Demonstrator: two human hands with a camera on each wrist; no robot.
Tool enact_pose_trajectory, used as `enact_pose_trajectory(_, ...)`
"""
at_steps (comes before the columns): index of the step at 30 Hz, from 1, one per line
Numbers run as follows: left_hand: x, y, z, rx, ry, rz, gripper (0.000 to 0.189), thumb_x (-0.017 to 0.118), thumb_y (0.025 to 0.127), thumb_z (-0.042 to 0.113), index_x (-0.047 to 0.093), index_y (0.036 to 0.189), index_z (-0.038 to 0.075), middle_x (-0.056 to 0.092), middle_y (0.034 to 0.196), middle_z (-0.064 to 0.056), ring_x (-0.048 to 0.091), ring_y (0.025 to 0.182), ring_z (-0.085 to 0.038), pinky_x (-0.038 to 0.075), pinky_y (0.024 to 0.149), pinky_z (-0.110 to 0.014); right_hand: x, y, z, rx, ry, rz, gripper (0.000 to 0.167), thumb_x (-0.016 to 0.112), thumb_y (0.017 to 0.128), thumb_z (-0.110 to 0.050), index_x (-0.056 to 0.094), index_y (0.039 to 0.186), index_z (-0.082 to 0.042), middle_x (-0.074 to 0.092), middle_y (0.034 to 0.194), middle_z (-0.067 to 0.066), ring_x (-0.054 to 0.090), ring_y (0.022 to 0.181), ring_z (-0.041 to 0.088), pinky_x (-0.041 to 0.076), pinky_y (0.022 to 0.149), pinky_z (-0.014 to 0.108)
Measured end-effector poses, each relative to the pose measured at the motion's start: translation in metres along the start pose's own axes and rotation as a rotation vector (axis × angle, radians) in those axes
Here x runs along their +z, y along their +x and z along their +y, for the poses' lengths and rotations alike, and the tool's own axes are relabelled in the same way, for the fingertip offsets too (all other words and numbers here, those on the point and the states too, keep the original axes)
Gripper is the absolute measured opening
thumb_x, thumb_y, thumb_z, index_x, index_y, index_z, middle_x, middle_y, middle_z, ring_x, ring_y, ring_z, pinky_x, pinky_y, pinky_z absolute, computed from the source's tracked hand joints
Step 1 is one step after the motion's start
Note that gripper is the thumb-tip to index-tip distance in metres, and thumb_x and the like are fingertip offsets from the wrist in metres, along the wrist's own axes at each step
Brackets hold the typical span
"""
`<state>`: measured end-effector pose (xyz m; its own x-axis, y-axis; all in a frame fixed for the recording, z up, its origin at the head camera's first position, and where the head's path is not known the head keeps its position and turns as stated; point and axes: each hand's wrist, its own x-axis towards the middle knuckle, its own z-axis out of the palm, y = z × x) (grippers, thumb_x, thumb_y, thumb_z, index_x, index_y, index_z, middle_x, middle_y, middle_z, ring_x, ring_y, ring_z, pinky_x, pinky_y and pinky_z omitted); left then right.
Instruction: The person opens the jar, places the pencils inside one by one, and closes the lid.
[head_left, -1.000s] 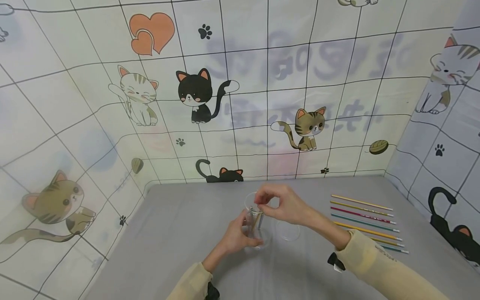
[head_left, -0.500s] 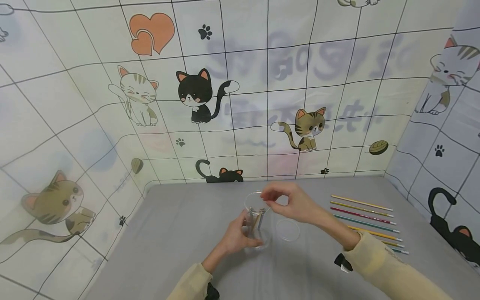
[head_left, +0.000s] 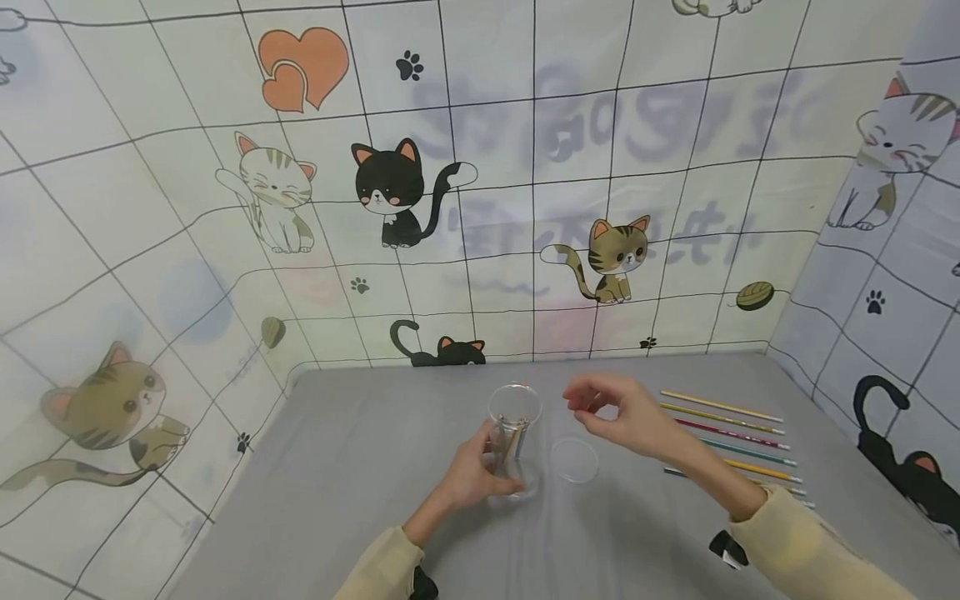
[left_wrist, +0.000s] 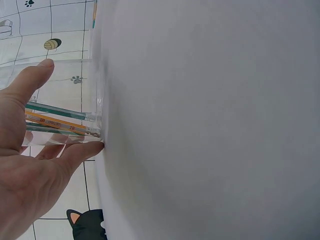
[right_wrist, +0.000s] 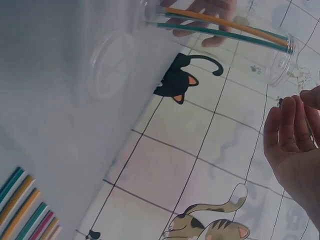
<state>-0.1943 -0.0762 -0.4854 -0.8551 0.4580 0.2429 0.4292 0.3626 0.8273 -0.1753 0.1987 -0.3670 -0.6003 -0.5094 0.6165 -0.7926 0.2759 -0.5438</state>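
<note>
A clear jar (head_left: 529, 467) stands upright on the grey table with its mouth uncovered. Several pencils (right_wrist: 225, 35), green and orange, lean inside it. My left hand (head_left: 472, 475) grips the jar low on its side, thumb and fingers wrapped about the wall, as the left wrist view (left_wrist: 35, 165) also shows in part. To the right of the jar, my right hand (head_left: 618, 412) hovers in the air with loosely bent fingers and nothing visible between them. A round clear lid (head_left: 576, 461) lies flat on the table just right of the jar.
Toward the right side of the table lies a row of several pencils (head_left: 738, 438), yellow, red and green, partly covered by my right forearm. A cloth with printed cats (head_left: 390, 192) rises as walls behind the table and at both sides.
My right hand has moved away from the jar's mouth to the right, over toward the row of pencils. The left hand and the jar have kept their place.
</note>
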Motion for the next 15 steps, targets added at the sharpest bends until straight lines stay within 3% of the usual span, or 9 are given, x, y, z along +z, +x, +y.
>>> enact_pose_trajectory(9,0.000,0.001,-0.003,-0.021,0.001,-0.006,0.091,0.092,0.070,0.014,0.042,0.145,0.017,0.057,0.128,-0.013,0.056,0.121,-0.039,0.055,0.089,-0.040,-0.011,-0.020,0.002,0.069,-0.018,0.022,0.035,0.072,0.084,0.012,0.066,0.111,-0.009,0.068,0.097,-0.001,0.065,0.081,0.015,0.057,0.069,0.028)
enact_pose_trajectory(15,0.001,0.001,-0.002,-0.019,0.006,-0.002,0.091,0.093,0.069,0.013,0.041,0.145,0.016,0.057,0.127,-0.013,0.056,0.121,-0.038,0.056,0.087,-0.037,-0.018,-0.033,0.006,0.066,-0.043,0.037,0.038,0.073,0.082,0.015,0.065,0.112,-0.008,0.067,0.096,-0.001,0.064,0.080,0.016,0.057,0.068,0.027)
